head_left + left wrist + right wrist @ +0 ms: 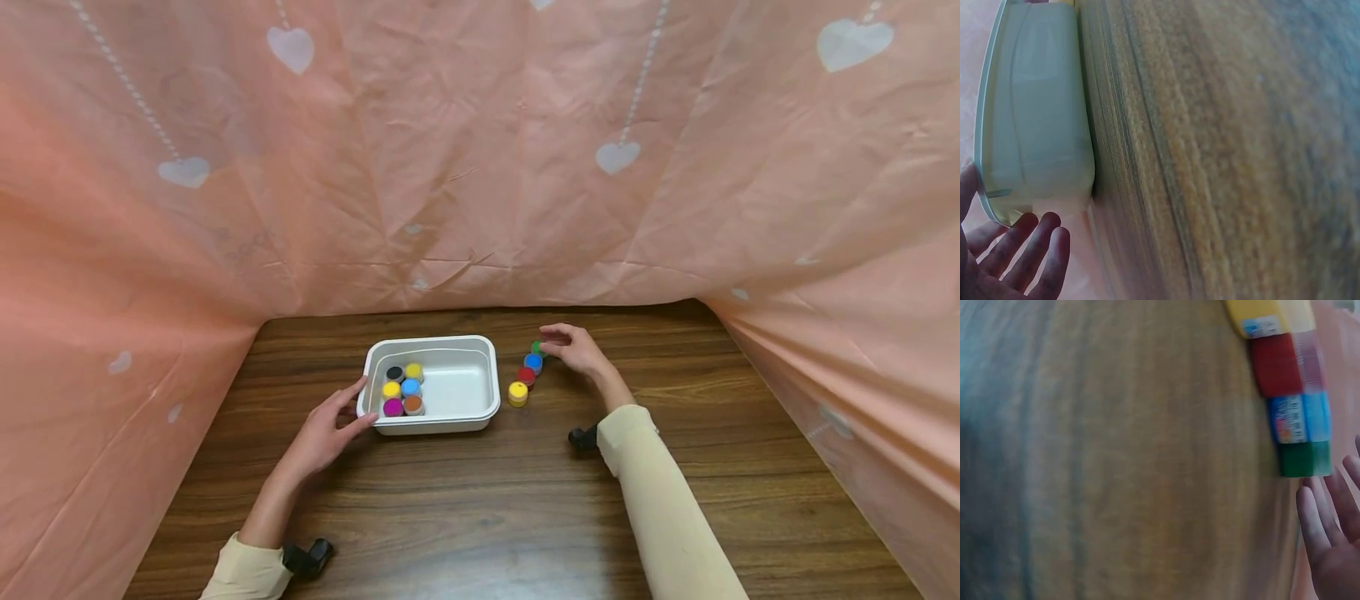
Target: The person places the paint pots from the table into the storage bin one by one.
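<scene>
A white plastic tray (457, 387) holds several small paint pots (411, 387) with black, yellow, light blue, purple and brown lids, grouped at its left end. My left hand (327, 429) rests against that end, thumb at the front rim and fingers loosely extended along the side. Right of the tray a slanting row of pots stands on the table: yellow (517, 393), red (527, 378), blue (533, 362) and green (536, 347). Beside the green pot is my right hand (573, 348), its fingers fairly straight; in the right wrist view the fingertips are close to that pot, contact unclear.
Everything stands on a brown wood-grain table (450, 500). A pink curtain (480, 167) with white hearts hangs at the back and both sides. Black wrist devices (307, 558) show at both cuffs.
</scene>
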### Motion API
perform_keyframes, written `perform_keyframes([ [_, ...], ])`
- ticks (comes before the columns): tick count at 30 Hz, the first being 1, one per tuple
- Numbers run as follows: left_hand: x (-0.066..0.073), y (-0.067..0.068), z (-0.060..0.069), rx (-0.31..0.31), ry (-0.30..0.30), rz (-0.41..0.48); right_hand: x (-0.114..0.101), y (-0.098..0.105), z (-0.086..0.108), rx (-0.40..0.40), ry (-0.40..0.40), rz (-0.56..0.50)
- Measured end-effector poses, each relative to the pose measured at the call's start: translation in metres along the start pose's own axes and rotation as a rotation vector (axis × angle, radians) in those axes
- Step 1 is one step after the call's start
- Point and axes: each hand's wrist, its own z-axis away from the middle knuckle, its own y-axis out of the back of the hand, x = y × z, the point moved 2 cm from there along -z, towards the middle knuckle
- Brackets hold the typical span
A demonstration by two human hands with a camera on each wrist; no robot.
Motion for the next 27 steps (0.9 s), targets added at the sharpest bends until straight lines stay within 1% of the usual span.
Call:
perform_keyframes([
  [2,0.0,0.0,0.0,0.002,-0.001,0.003,0.005,-0.002,0.0,-0.03,-0.017,-0.002],
  [5,-0.001,0.0,0.0,0.003,-0.005,0.003,0.01,-0.004,-0.001,-0.048,-0.029,-0.003],
  [14,-0.003,-0.003,-0.001,0.006,-0.005,0.002,0.016,-0.003,-0.003,-0.028,-0.01,0.014],
  [23,-0.004,-0.003,0.0,0.006,0.0,-0.015,0.019,-0.002,-0.003,-0.051,-0.01,-0.008],
  [27,-0.004,-0.002,-0.001,0.003,0.005,-0.013,0.02,-0.001,-0.004,-0.042,-0.015,-0.02],
])
